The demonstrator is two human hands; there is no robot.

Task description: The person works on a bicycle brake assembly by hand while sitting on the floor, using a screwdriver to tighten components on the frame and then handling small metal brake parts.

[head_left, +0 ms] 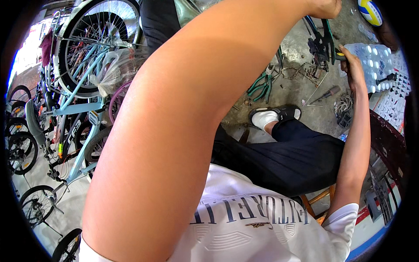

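My left arm crosses the whole view, and my left hand (326, 8) is at the top edge, partly cut off. Its visible fingers are curled; what they close on, if anything, is hidden. Just below it stands a black bicycle part (324, 41) with dark mechanism pieces, apparently part of a frame. To the right of that, my right hand (354, 70) is closed around a tool with a black-and-yellow handle (339, 55). The tool's tip meets or passes behind the black part, so its kind cannot be made out.
Green-handled pliers (264, 86), a screwdriver (327, 94) and a chain (344, 105) lie on the concrete floor near my sandalled foot (279, 115). Wrapped water bottles (375, 61) and a volleyball (370, 12) are at right. A light-blue bicycle (78, 107) and others crowd the left.
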